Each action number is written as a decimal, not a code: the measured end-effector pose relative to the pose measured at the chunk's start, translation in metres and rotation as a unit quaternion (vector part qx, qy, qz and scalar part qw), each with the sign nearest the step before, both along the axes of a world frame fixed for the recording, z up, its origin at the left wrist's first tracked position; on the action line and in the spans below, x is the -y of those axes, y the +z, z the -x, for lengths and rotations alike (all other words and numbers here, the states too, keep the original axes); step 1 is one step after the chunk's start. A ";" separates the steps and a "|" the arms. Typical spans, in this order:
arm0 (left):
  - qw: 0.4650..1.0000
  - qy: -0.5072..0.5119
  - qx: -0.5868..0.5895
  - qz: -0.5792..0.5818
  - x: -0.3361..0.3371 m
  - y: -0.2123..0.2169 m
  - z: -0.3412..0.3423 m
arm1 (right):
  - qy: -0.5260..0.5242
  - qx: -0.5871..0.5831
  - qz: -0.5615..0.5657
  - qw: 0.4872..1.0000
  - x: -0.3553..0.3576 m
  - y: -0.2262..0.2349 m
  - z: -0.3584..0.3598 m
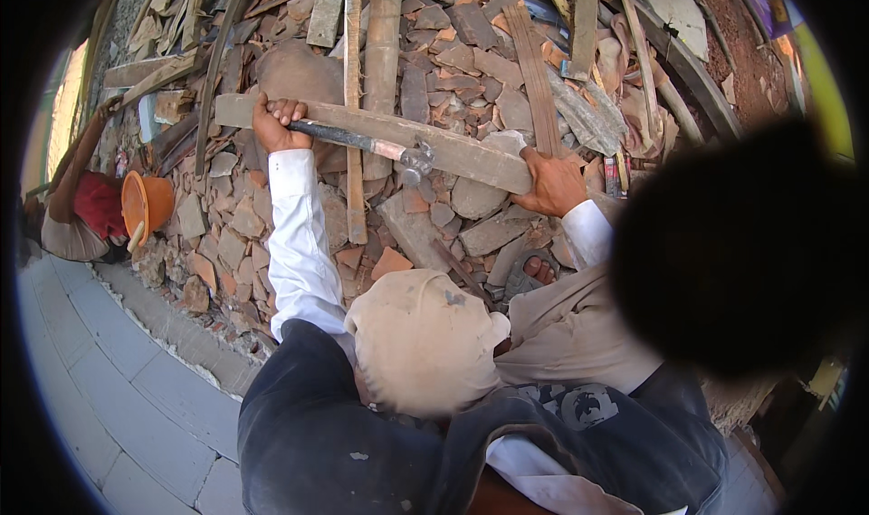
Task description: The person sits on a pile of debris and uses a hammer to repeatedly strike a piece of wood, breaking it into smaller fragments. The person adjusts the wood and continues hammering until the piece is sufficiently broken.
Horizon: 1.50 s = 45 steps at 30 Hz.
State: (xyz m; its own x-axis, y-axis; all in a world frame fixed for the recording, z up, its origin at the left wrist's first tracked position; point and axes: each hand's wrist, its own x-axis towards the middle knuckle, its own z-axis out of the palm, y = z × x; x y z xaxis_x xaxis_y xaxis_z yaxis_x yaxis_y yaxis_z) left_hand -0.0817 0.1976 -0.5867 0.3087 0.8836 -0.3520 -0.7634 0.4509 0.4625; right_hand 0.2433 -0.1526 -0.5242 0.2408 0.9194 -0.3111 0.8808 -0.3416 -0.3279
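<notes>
My left hand (282,124) is closed around the dark handle of a claw hammer (348,138), near the end of its grip. The hammer lies along a long grey-brown wooden plank (453,144), with its metal head pointing right. This hand is also against the plank; whether its fingers grip the wood too, I cannot tell. At the plank's right end, my right hand (552,185) is closed on the wood, with the fingertips partly hidden. The plank slants slightly down to the right, above broken tiles (244,221) and upright wooden strips.
Rubble and loose timber spread ahead. At left, another person's arm (80,153) reaches up beside an orange bucket (156,200). Grey paving (154,406) runs along the lower left. A sandalled foot (534,271) rests among the rubble. A dark blurred shape (733,252) hides the right side.
</notes>
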 end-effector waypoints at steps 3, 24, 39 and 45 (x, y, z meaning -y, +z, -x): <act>0.997 0.031 -0.050 -0.058 0.013 0.043 -0.028 | -0.004 -0.004 0.023 1.000 0.007 0.000 0.005; 0.745 0.035 -0.441 -0.499 0.161 0.175 -0.152 | -0.005 -0.008 0.036 0.999 0.006 0.002 0.003; 0.937 0.053 -0.312 -0.147 0.067 0.118 -0.089 | -0.030 -0.005 0.055 0.998 0.005 0.009 0.007; 0.959 0.027 -0.270 -0.082 0.046 0.082 -0.067 | -0.004 0.011 0.045 0.999 0.014 0.004 0.011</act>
State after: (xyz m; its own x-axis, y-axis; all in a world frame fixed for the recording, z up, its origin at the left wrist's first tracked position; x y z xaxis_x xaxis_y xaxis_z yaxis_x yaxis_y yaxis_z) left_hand -0.0145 0.1512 -0.5049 0.0719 0.9507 -0.3016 -0.4123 0.3037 0.8589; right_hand 0.2323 -0.1669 -0.5203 0.2556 0.8859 -0.3872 0.8845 -0.3759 -0.2762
